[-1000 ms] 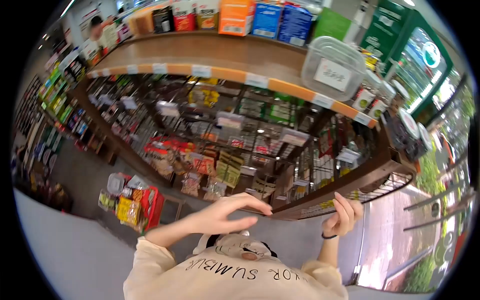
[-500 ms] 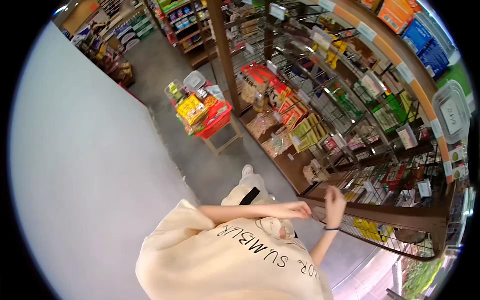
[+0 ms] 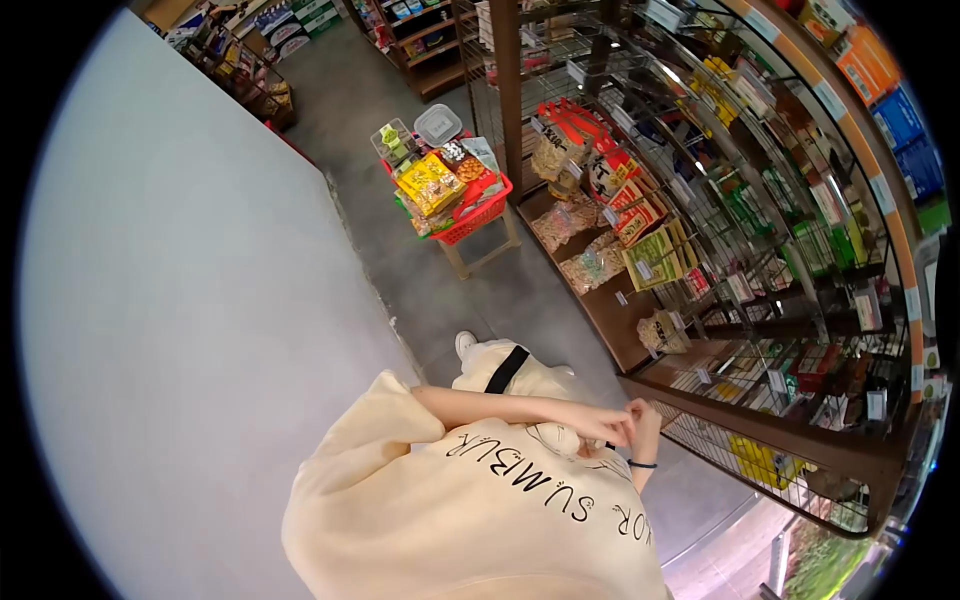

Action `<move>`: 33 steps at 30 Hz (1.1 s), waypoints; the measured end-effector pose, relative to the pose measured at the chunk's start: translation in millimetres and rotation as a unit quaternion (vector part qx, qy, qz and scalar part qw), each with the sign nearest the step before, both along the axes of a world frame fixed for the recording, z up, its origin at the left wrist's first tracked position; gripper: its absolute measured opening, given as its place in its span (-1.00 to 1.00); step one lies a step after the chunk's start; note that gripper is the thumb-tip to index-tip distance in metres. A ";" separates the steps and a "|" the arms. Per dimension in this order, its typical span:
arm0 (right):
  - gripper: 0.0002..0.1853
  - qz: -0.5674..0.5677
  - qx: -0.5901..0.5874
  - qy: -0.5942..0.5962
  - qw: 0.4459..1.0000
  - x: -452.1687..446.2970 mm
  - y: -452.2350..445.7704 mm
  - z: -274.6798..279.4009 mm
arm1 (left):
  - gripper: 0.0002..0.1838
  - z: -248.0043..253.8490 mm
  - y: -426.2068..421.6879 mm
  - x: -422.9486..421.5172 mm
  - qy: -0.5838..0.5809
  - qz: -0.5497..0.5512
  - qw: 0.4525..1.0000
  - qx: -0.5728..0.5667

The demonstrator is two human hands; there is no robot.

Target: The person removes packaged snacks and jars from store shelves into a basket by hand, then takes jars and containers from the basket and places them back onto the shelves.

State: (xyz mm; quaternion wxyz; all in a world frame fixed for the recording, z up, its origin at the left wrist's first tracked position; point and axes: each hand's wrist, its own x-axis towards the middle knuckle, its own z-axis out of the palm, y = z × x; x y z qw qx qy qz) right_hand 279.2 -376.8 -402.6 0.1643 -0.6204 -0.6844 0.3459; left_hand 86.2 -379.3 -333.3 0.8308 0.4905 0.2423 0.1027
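Note:
In front of my shirt (image 3: 450,520), my two hands meet near the waist. My left hand (image 3: 604,424) reaches across from the left, its fingers bent and pressed together at the right hand's fingers. My right hand (image 3: 645,418), with a dark band (image 3: 642,464) on its wrist, is raised with its fingers curled in. Whatever lies between the fingers, if anything, is too small to make out. Farther ahead, a red basket (image 3: 478,218) full of packaged food rests on a wooden stool (image 3: 485,262), beyond the reach of both hands.
A long wire-and-wood shelf (image 3: 760,420) of packaged goods runs along the right. On the left stands a pale wall (image 3: 200,330). Between them the grey floor (image 3: 430,310) leads forward to more shelves (image 3: 425,45). Snack bags (image 3: 595,265) sit on the low ledge.
My right hand has come down and inward to meet my left hand. The view has shifted, so the basket and shelf appear farther right.

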 end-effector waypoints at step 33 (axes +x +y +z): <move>-0.58 0.313 -0.556 0.477 0.605 -522.3 -20.9 92.1 | -0.77 -41.3 -149.7 -384.1 0.093 0.770 0.629 0.051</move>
